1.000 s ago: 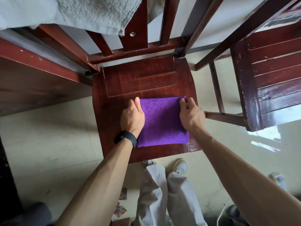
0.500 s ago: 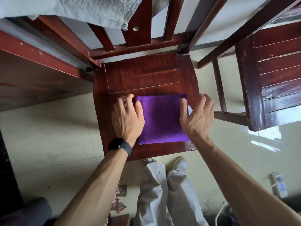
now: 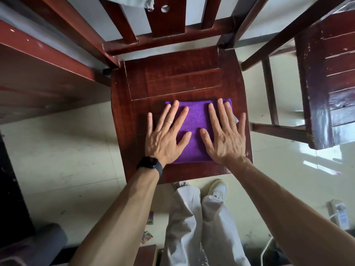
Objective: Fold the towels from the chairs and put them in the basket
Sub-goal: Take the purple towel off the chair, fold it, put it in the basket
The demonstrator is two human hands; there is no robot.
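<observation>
A folded purple towel [image 3: 195,122] lies flat on the front half of a dark red wooden chair seat [image 3: 172,77]. My left hand [image 3: 165,135] rests palm down on the towel's left part, fingers spread, little finger on the bare wood. My right hand [image 3: 224,135] lies palm down on the towel's right part, fingers spread too. Neither hand grips anything. A grey-white towel [image 3: 134,1] hangs over the chair's backrest at the top edge, mostly out of frame. No basket is in view.
A second wooden chair [image 3: 326,73] stands to the right, its leg rail close to the seat. A dark wooden tabletop [image 3: 38,77] is at the left. My legs and a white shoe [image 3: 217,191] are below the seat. A power strip [image 3: 339,214] lies on the tiled floor.
Both hands moved from the towel's side edges onto its top and flattened out with fingers spread. The view dropped closer to the seat.
</observation>
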